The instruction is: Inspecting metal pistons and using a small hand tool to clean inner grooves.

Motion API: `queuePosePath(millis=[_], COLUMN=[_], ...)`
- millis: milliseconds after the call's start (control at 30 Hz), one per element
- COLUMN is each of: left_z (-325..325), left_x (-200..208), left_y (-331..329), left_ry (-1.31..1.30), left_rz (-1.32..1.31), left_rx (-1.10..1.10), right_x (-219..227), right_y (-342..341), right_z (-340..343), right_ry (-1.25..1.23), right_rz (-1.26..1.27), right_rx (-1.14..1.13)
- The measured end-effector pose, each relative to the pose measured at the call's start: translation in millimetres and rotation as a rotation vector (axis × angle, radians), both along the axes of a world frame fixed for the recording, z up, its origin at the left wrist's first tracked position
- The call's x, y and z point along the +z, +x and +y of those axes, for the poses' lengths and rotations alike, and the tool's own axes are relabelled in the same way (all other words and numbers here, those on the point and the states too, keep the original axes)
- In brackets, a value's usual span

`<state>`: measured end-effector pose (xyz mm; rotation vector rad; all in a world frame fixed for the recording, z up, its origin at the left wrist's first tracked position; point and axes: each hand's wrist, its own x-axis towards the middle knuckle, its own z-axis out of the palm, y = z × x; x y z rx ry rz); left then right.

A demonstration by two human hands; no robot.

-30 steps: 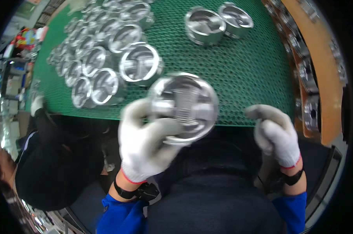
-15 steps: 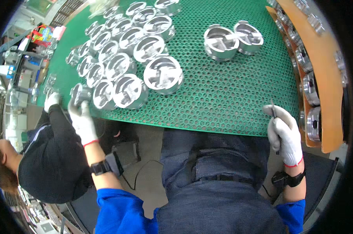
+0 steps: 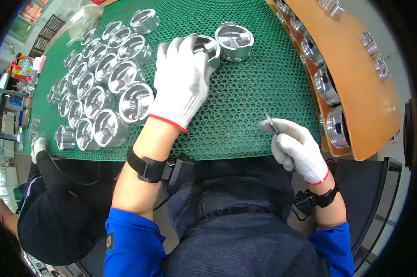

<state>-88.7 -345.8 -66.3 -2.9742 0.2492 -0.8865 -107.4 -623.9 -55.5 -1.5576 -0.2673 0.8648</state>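
My left hand [image 3: 183, 76], in a white knit glove with a red cuff, reaches over the green mat and closes around the left side of a silver metal piston [image 3: 211, 48]; the hand covers part of it, and my thumb is mostly hidden. A second piston [image 3: 235, 41] stands right beside that one, open end up. Near the mat's front edge, my gloved right hand [image 3: 296, 147] grips a slim dark tool with a pointed tip [image 3: 272, 123] between thumb and forefinger. Left of my left hand several similar pistons stand in close rows, the nearest [image 3: 136, 102] by my wrist.
The green perforated mat [image 3: 250, 101] covers the tabletop. Along its right side stands a brown cardboard box [image 3: 356, 97] with several pistons [image 3: 337, 127] in it. A co-worker in dark clothes [image 3: 56, 212] sits at the left, a gloved hand [image 3: 38, 147] at the table edge.
My left hand has moved right and forward, from the near left end of the rows to one of the two separate pistons. The view has shifted right. My right hand keeps the pointed tool.
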Motion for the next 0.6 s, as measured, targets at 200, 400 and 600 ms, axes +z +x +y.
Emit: queuePosePath(millis=[200,400,600], left_z=[-11,-13,-11], left_x=[10,-17,-29], left_y=[-90,-146,-145], left_ry=[-0.274,-0.662,-0.737], left_rz=[0.271,0.285,0.241], left_rx=[-0.214,-0.093,-0.143], right_x=[-1,7,17], right_y=[1,2,10], right_z=[-2,24,46], right_ry=[-0.076,-0.267,-0.540], right_rz=[0.027,-0.408,-1.284], right_rx=[0.032,0.287,0.372])
